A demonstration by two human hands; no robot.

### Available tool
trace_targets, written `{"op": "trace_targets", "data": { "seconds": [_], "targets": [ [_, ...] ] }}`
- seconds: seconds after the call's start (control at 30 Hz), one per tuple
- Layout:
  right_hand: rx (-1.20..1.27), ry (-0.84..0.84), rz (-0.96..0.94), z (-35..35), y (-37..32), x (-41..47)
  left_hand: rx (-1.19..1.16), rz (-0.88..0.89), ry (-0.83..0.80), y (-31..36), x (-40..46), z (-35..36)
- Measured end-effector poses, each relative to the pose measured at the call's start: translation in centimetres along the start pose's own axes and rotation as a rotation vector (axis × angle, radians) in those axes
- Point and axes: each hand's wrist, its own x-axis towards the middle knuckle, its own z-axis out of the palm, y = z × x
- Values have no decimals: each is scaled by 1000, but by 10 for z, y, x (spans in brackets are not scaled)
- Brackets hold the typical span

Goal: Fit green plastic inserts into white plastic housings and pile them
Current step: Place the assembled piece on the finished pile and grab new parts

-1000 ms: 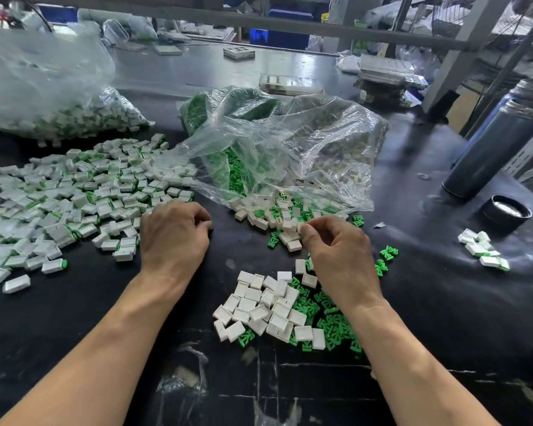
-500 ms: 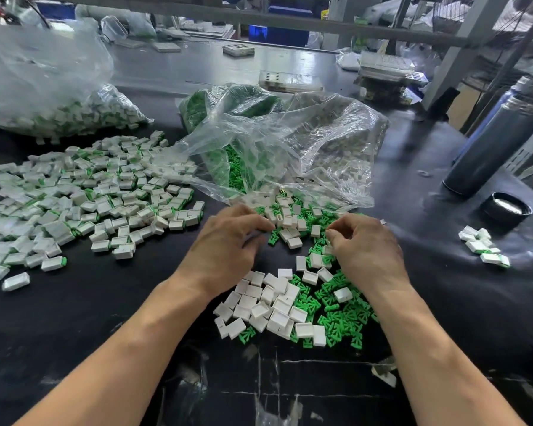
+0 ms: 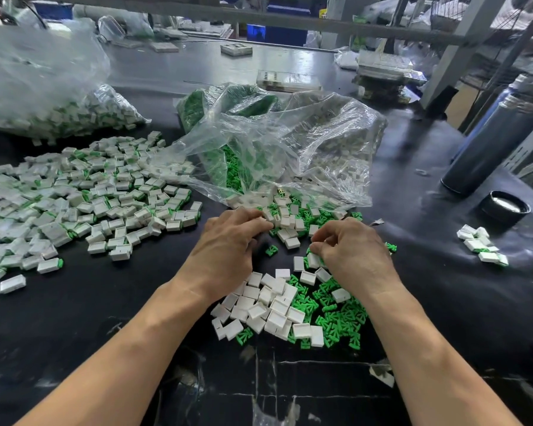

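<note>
Left hand: your left hand (image 3: 228, 244) lies knuckles up at the near edge of the spilled parts, fingers curled down among white housings by the bag mouth; whether it holds one, you can't tell from here.
Right hand: your right hand (image 3: 351, 253) sits just right of it, fingers bent and pinched at the tips; what's in the pinch is hidden, so no call on that.
Loose housings: a cluster of empty white housings (image 3: 268, 305) lies right in front of your wrists, between both forearms.
Loose inserts: green inserts (image 3: 330, 315) are heaped touching that cluster on its right, partly under your right wrist.
Open bag: the clear plastic bag (image 3: 290, 155) sprawls just beyond your hands, spilling both whites and greens at its mouth.
Finished pile: assembled pieces (image 3: 83, 198), white with green showing, spread wide on the left of the black table (image 3: 74, 318).
Far left: a second bag of parts (image 3: 59, 96) sits behind that pile.
Right side: a small group of pieces (image 3: 480, 245) lies well apart, near a dark flask (image 3: 493, 149) and its cap (image 3: 505, 206).
</note>
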Motion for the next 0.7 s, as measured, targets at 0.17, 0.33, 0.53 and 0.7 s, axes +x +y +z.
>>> {"op": "trace_targets", "data": {
  "seconds": [0.17, 0.33, 0.53, 0.7],
  "targets": [
    [43, -28, -22, 2, 1, -1, -93, -25, 107, 1, 0, -3],
    [92, -41, -10, -2, 11, 5, -136, -56, 119, -2, -3, -4],
    [138, -114, -95, -1, 12, 5, -24, -9, 83, -4, -3, -2],
    [125, -128, -124, 0, 11, 4, -13, -29, 35, -6, -3, -2]
  ]
}}
